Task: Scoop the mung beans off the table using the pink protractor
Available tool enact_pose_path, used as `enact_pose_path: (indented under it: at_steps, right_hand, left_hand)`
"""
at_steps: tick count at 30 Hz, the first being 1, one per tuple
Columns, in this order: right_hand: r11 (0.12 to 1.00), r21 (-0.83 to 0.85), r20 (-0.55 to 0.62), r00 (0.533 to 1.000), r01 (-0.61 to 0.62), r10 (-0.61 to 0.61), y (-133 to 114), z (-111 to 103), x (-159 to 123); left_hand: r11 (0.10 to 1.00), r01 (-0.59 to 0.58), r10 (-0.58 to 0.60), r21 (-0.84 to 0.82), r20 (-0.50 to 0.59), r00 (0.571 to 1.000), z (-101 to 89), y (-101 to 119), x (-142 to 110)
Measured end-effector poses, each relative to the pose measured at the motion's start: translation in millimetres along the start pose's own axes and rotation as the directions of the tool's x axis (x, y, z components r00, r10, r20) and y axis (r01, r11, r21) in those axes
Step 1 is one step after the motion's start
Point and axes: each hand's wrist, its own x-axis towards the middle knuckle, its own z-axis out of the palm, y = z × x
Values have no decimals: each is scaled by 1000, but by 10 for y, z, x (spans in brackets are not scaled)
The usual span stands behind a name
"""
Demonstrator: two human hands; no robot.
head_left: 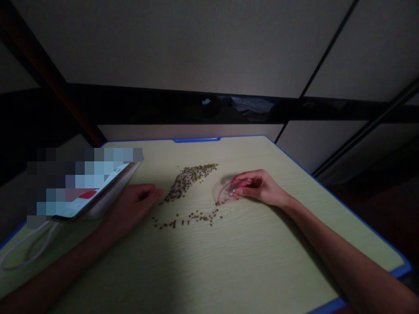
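Note:
A clear, pink-edged protractor [225,192] is pinched between the thumb and fingers of my right hand [257,187]. Its curved edge is at the tabletop, touching or just beside a few small dark grains. Left of it lies a long heap of small greenish-brown beans mixed with pale grains [190,176]. Nearer to me, a thin strip of scattered beans and pale grains [193,218] runs across the table. My left hand [139,200] rests at the heap's left end, fingers curled in and thumb pointing toward the beans. I see nothing in it.
On the left of the pale wood-grain table [229,261] leans a phone or tablet [88,196] with a lit, partly blurred screen. A white cord [29,261] loops beside it. Blue trim [196,140] edges the table; pale cabinet panels [196,48] stand behind.

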Motion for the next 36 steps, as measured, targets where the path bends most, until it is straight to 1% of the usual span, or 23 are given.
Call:
enact_pose_path:
  at_steps: [3,9,13,20,25,30,36]
  right_hand:
    - [1000,-6,-34,999,14,-15,8,25,13]
    - [999,25,-55,998,28,-27,12,135,42]
    - [999,32,-67,997,35,-33,12,126,44]
    - [998,50,-42,999,26,-23,-7,49,15]
    - [999,43,-51,999,20,-18,3,72,29]
    - [996,75,-59,997,49,-45,19,128,57]
    - [996,82,-15,1000,25,-24,-4,121,57]
  left_hand:
    - [1000,-1,1,7,6,1000,2,-22,10]
    - [1000,6,-6,-2,22,1000,0,4,3]
    - [1000,0,0,-16,12,1000,2,11,-1]
    - [1000,-22,22,-10,13,1000,-4,-2,-1]
    - [1000,-14,14,-10,13,1000,-14,-9,2]
    - [1000,3,-3,-7,35,999,-4,-14,5]
    - [1000,14,-14,3,25,1000,-7,7,-10]
